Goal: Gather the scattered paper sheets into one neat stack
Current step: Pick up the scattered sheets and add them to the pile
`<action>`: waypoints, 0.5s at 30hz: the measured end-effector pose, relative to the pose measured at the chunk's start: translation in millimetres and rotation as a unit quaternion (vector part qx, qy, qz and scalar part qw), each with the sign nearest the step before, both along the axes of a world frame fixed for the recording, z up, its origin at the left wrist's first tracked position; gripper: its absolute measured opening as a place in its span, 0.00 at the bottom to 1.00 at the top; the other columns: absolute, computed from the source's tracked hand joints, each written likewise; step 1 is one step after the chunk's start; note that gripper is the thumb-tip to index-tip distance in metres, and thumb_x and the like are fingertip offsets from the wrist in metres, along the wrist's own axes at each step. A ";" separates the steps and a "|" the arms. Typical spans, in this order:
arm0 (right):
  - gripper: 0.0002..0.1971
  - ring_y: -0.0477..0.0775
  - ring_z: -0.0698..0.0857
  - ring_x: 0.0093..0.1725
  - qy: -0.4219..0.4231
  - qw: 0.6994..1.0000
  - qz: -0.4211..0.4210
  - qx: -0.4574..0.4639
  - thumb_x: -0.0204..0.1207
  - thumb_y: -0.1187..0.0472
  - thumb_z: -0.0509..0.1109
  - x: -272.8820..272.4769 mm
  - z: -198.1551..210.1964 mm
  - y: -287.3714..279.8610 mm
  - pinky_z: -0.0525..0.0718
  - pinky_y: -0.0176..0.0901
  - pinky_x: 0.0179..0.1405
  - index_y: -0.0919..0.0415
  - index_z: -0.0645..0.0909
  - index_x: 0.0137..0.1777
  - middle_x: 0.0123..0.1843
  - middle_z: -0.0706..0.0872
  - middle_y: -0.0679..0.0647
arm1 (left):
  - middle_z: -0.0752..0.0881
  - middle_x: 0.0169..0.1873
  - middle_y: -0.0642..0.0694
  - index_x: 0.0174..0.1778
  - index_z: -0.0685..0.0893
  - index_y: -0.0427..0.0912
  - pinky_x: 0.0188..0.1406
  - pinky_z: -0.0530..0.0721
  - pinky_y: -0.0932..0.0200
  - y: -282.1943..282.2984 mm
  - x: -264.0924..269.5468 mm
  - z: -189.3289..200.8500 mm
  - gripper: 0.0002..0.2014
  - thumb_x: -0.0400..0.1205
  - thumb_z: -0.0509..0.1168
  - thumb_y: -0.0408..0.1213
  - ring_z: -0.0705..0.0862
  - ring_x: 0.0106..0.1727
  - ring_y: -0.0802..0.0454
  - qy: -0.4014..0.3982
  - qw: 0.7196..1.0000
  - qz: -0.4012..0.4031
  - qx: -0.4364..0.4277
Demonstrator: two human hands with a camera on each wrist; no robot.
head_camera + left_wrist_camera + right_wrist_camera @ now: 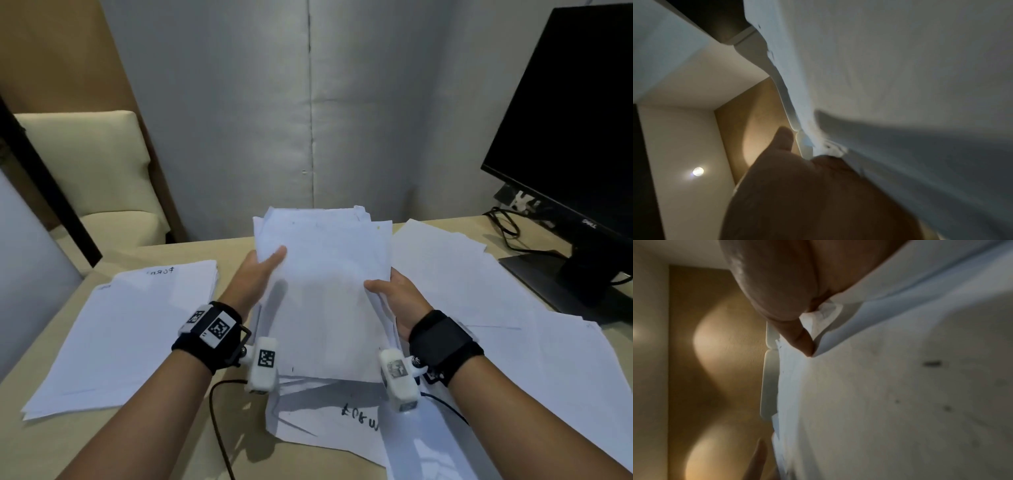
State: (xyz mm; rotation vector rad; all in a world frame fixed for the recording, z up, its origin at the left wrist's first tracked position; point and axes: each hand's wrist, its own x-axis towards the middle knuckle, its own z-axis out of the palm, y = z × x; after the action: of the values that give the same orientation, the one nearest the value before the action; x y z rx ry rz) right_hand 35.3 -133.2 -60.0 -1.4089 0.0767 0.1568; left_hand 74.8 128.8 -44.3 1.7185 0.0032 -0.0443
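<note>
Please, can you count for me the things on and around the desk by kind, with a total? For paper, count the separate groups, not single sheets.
White paper groups: 4 (held stack, left pile, right spread, sheets in front with handwriting)
Black computer monitors: 1
Cream padded chairs: 1
Hands: 2 (left hand, right hand), both gripping the held stack
Total: 8
</note>
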 end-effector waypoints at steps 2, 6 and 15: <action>0.17 0.61 0.89 0.55 -0.002 0.999 0.023 -0.037 0.82 0.71 0.62 5.3 2.3 16.0 0.86 0.54 0.56 0.62 0.79 0.69 0.61 0.89 0.61 | 0.90 0.58 0.48 0.68 0.80 0.46 0.61 0.86 0.39 14.7 -1.3 -8.2 0.28 0.72 0.72 0.49 0.90 0.58 0.46 0.013 0.997 -0.009 0.073; 0.16 0.65 0.89 0.53 -0.026 0.991 0.073 -0.112 0.79 0.73 0.65 18.8 5.9 54.8 0.85 0.62 0.61 0.63 0.80 0.65 0.61 0.88 0.66 | 0.90 0.54 0.45 0.64 0.80 0.45 0.57 0.88 0.40 49.8 -14.5 1.1 0.27 0.67 0.70 0.38 0.90 0.53 0.44 0.038 0.993 0.029 0.109; 0.16 0.56 0.87 0.41 0.022 0.988 0.141 -0.060 0.82 0.63 0.69 25.6 5.6 142.4 0.87 0.45 0.39 0.63 0.76 0.69 0.52 0.88 0.57 | 0.90 0.52 0.39 0.65 0.77 0.43 0.54 0.86 0.46 165.2 -47.7 5.4 0.18 0.80 0.70 0.28 0.89 0.49 0.39 0.106 0.966 0.175 0.158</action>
State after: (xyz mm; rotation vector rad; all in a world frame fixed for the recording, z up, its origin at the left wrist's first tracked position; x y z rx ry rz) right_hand 60.9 9.2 -54.4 -1.5324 -0.0783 0.4228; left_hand 27.1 294.0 -38.9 1.9999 0.4951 0.0363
